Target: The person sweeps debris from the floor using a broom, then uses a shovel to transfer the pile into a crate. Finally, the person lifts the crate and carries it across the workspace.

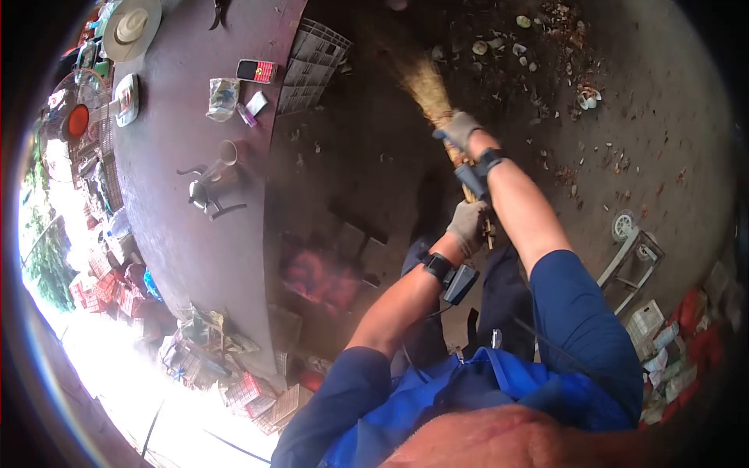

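Both gloved hands grip a broom.
Right hand (462, 129) upper centre, left hand (468, 226) below; bristles (425, 82) apparently on the littered floor (640, 117).

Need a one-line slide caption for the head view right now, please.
Both gloved hands, right hand above left hand, grip a straw broom over a littered dirt floor beside a table.

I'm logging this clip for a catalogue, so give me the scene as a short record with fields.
setting: dirt floor beside a dark table
left hand: gloved, gripping the upper broom handle
right hand: gloved, gripping the handle lower down, near the bristles
broom: straw head on the floor, blurred
on the floor: scattered debris
on the table: phone, kettle, hat
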The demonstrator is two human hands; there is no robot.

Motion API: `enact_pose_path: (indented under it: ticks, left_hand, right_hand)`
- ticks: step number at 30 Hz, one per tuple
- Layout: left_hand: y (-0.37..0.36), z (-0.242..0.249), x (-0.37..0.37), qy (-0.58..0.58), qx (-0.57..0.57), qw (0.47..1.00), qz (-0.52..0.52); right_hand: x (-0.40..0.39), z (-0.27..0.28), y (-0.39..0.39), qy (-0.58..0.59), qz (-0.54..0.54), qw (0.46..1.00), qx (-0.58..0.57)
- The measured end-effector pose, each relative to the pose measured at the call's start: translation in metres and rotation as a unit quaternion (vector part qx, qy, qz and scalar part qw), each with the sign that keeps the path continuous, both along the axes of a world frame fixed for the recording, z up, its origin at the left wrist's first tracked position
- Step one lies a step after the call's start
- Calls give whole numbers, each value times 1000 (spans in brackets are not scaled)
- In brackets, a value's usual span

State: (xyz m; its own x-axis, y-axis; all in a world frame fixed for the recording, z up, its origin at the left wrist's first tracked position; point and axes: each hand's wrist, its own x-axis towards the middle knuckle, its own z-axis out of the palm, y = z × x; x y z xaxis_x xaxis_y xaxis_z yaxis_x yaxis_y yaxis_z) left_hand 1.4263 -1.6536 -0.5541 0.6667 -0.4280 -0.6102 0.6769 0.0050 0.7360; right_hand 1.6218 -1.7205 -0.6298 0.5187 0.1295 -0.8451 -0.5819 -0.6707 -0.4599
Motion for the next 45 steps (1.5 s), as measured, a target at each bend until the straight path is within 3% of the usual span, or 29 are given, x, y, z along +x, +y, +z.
enact_pose_path:
  ticks: [1,2,3,4,5,6,8,9,11,12,14,16,17,18,19,20,22,24,26,28,29,32,34,36,38,40,42,44,45]
  left_hand:
    - [-6,4,2,221,-79,961,147]
    - [-3,37,11,325,-100,923,181]
    - [4,43,-11,270,-51,956,100]
    - [9,55,-34,275,-66,949,139]
    - [17,61,-62,222,-34,968,112]
    - [35,99,-63,274,-62,953,110]
    - [63,110,-115,230,7,972,53]
    - [76,141,-118,246,60,966,56]
    - [89,174,-151,233,76,965,87]
    - [92,193,-164,244,124,959,75]
    - [91,225,-177,292,110,941,130]
    - [79,218,-188,305,111,932,161]
    - [72,210,-194,311,112,927,179]
    - [69,186,-195,392,57,901,176]
    - [62,181,-169,397,41,905,145]
    - [49,179,-151,401,24,909,115]
    - [2,151,-187,313,10,935,168]
    - [-19,161,-193,407,-31,905,121]
    - [-33,167,-219,280,-16,949,146]
    - [-29,192,-222,261,36,953,147]
    - [-23,202,-219,252,61,955,145]
    - [-11,170,-219,188,124,968,111]
    - [-13,134,-187,257,51,948,184]
    - [-23,90,-152,330,11,932,150]
    - [-51,45,-146,260,-3,962,85]
    - [-81,46,-124,330,-39,942,35]
    - [-101,33,-123,300,-30,953,-43]
    - [-116,33,-124,292,-27,955,-34]
    - [-113,31,-130,284,0,955,-85]
  right_hand:
    - [-16,-17,-16,21,-99,994,49]
    - [-30,-24,-25,41,-192,976,96]
    - [-51,5,-19,5,-265,963,45]
    - [-75,35,-18,-17,-302,951,70]
    - [-110,28,-19,-52,-331,938,92]
    - [-127,64,-13,-10,-365,926,101]
    - [-165,100,9,15,-438,887,143]
    - [-172,131,22,78,-477,859,167]
    - [-203,150,44,144,-481,837,219]
    - [-218,160,58,161,-456,844,232]
    - [-245,166,81,204,-389,863,248]
    - [-277,136,91,271,-298,879,256]
    - [-289,107,86,166,-209,940,212]
    - [-288,82,77,53,-117,978,164]
    - [-254,103,55,200,-243,933,173]
    - [-262,79,33,144,-279,933,175]
    - [-257,86,-11,174,-319,911,195]
    - [-251,124,-36,168,-319,917,170]
    - [-266,140,-47,139,-347,909,182]
    - [-282,148,-46,108,-372,894,227]
    - [-281,159,-39,152,-414,860,257]
    - [-278,109,-13,57,-314,906,277]
    - [-245,69,-11,25,-211,961,179]
    - [-206,47,-30,-47,-129,988,68]
    - [-193,27,-79,50,-270,957,91]
    - [-186,35,-127,38,-276,960,23]
    - [-218,-40,-167,-72,-297,952,2]
    - [-217,-19,-186,-60,-362,930,24]
    - [-220,0,-187,-56,-363,930,11]
